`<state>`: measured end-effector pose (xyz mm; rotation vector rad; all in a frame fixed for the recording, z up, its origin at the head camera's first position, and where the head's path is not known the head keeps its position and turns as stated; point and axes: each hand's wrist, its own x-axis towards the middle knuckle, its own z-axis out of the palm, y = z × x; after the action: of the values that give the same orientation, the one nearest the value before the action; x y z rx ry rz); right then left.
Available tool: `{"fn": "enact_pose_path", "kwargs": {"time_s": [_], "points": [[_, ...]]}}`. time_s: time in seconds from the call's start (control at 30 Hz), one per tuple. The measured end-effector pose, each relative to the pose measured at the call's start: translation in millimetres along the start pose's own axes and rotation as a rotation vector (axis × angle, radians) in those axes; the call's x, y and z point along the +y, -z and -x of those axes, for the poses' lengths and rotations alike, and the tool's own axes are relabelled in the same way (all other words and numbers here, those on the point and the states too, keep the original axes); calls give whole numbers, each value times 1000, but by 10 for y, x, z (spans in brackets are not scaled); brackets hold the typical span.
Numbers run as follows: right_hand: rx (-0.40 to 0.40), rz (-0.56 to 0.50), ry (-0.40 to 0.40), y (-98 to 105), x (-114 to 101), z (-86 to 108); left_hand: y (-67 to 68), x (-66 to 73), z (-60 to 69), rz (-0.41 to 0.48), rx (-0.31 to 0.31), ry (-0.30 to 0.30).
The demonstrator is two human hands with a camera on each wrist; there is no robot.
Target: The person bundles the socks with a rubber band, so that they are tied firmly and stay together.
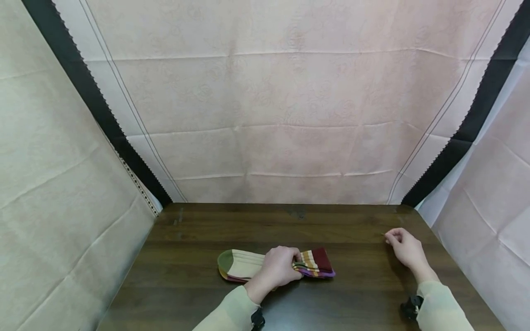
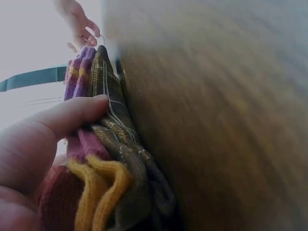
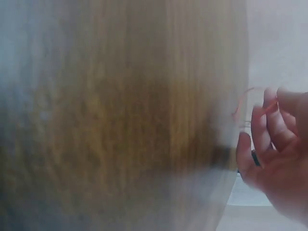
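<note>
Folded socks lie in a stack on the table, cream with a green toe on top and a maroon cuff at the right end. My left hand grips the stack round its middle. In the left wrist view, the left thumb presses on purple, mustard and brown patterned socks. Off to the right, above the table, my right hand pinches a thin reddish loop, like a rubber band, between thumb and fingertips. Its exact kind is hard to tell.
The dark wooden table runs back to a pale cloth backdrop. Cloth side panels with black edging stand to the left and right. A dark camera is strapped to the right wrist.
</note>
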<state>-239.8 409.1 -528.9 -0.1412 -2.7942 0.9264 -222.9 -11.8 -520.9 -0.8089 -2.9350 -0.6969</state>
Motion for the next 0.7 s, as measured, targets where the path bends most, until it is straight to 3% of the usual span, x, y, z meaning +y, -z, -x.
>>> {"fn": "enact_pose_path", "kwargs": {"time_s": [0.1,0.3,0.43,0.53,0.7], "points": [[-40,-191,-38,-19,-61,17,-4,-1,6,0,0,6],[-158,-675,-103,-61,-184,93,-7,16,9,-21,1,5],[-276,-965,-71,-100,-277,168,11,67,2,-72,1,-31],[-343,-1068,-34,-161,-380,229,31,109,-4,-107,-2,-64],[-355,-1077,-67,-293,-586,347,67,139,-15,-126,-10,-72]]}}
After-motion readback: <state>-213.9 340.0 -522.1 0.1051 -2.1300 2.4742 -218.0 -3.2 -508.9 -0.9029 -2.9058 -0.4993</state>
